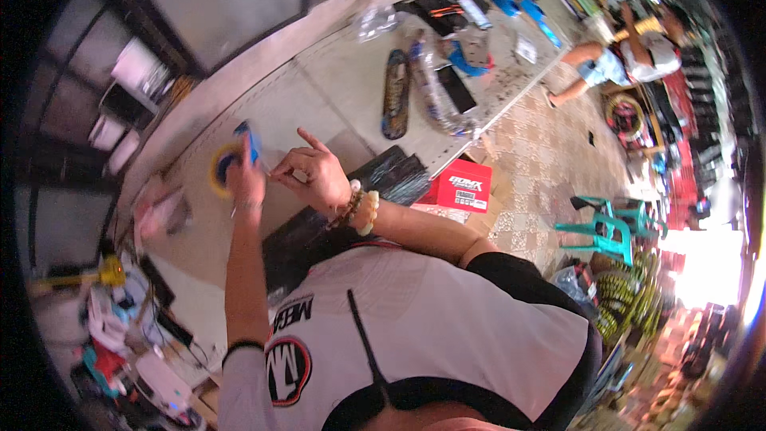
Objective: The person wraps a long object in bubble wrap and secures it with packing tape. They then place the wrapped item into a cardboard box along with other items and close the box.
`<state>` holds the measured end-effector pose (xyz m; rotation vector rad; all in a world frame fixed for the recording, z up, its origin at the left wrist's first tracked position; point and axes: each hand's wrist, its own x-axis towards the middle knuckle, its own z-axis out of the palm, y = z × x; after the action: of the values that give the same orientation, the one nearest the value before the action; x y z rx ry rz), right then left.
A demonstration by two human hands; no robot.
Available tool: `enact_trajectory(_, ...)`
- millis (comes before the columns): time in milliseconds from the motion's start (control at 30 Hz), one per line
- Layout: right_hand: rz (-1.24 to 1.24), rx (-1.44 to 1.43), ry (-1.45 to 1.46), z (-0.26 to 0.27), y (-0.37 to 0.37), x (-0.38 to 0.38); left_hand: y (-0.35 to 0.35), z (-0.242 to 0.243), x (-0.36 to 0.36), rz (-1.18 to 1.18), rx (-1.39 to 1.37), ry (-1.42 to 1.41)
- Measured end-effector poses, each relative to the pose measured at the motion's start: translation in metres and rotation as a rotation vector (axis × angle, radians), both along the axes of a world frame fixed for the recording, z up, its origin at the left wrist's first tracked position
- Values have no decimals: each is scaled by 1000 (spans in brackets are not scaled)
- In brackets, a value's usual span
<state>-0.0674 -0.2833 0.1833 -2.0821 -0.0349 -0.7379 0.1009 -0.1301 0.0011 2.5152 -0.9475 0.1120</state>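
Note:
My left hand [246,182] is shut around a roll of tape [216,172], yellow-rimmed with a blue part, blurred by motion. Close beside it, my right hand [311,170] has thumb and index fingertip brought together and the little finger raised. A thin strip may run between the hands; blur hides whether the fingertips pinch it. Below my hands, along the table's near side, lies a long package wrapped in shiny black plastic [389,176], partly covered by my right forearm and shirt.
On the white table [323,87] lie a patterned skateboard-like deck [395,96], a phone [456,88], clear wrapping [377,21] and blue items [538,21]. A red box [464,185] stands beside the table. Green plastic chairs [604,230] and a seated person [646,54] are beyond.

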Motion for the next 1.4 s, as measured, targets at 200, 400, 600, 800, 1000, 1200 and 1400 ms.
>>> enact_trajectory(200, 105, 261, 84, 15, 23, 1, -16, -47, 33, 431, 214, 151)
enact_trajectory(400, 665, 1608, 196, 34, 14, -10, -20, 40, -41, -56, -1099, 1335)
enact_trajectory(600, 747, 1828, 166, 60, 36, -33, 23, 109, -150, -929, -1543, 2134)
enact_trajectory(800, 650, 1720, 115, 61, 49, -64, 102, 112, -198, -306, -1103, 1952)
enact_trajectory(1000, 19, 962, 182, -3, 59, -106, 189, 122, -194, 348, -769, 1521)
enact_trajectory(1200, -383, 526, 341, -91, 68, -101, 239, 106, -133, 395, -573, 1315)
enact_trajectory(1400, -660, -356, 311, -123, 78, -89, 228, 70, -109, 304, -433, 1176)
